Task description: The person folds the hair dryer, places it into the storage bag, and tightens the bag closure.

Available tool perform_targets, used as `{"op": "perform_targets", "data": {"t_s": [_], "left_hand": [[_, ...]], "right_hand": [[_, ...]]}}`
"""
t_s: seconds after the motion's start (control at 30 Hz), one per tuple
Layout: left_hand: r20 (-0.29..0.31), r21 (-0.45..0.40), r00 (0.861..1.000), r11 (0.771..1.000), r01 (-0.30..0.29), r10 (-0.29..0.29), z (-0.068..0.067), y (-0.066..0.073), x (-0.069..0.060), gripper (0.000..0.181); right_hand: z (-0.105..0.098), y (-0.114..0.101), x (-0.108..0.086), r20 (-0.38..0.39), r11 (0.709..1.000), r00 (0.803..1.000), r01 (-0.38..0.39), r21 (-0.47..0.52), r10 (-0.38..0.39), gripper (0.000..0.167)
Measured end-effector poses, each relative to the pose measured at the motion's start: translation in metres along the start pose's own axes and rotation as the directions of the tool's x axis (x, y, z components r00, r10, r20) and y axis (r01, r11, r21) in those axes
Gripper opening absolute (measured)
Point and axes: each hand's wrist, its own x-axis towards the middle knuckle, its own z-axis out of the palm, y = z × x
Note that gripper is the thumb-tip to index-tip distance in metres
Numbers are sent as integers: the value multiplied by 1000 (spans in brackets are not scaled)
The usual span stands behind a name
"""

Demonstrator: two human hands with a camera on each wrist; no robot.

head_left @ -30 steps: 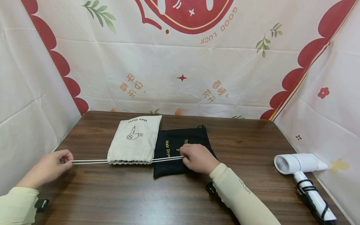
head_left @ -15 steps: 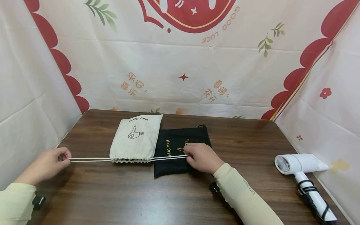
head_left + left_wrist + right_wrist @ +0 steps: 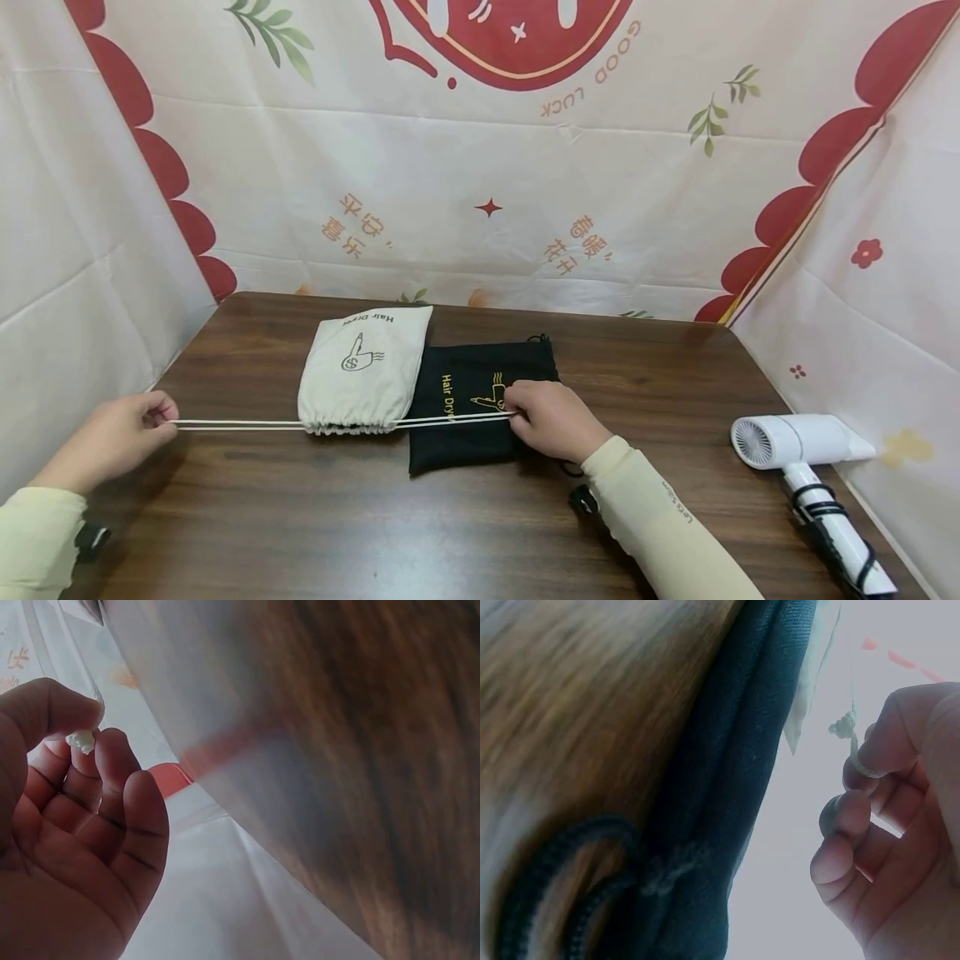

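Observation:
A white cloth drawstring bag [image 3: 363, 367] printed "Hair Dryer" lies on the table, its gathered mouth facing the near edge. From both sides of the mouth a white drawstring [image 3: 238, 425] stretches out straight. My left hand [image 3: 112, 442] pinches the left end between thumb and fingers; in the left wrist view the knotted tip [image 3: 81, 741] pokes out of the pinch. With thumb and fingers my right hand [image 3: 557, 421] pinches the right end above a black drawstring bag [image 3: 465, 446]. A small knot [image 3: 843, 726] shows beside those fingers in the right wrist view. The white bag's left side overlaps nothing; its right edge borders the black bag.
On the right side of the brown wooden table [image 3: 375, 525] lies a white hair dryer [image 3: 795, 437], its black cord wound round the handle. Printed white cloth [image 3: 450, 158] hangs behind the table and along both sides.
Both hands have moved outward, drawing longer lengths of drawstring from the white bag. Its mouth has gathered narrower. The black bag and the hair dryer stay in place.

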Motion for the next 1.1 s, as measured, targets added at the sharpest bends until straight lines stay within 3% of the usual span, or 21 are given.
{"op": "perform_targets", "data": {"t_s": [0.6,1.1], "left_hand": [[-18,-3,1000,1000,25,-25,0,-18,-5,13],[-12,77,1000,997,14,-13,-7,-22,1,13]], "right_hand": [[-2,11,-13,37,999,999,-38,4,38,31],[-5,20,-23,56,996,995,-89,31,87,31]]}}
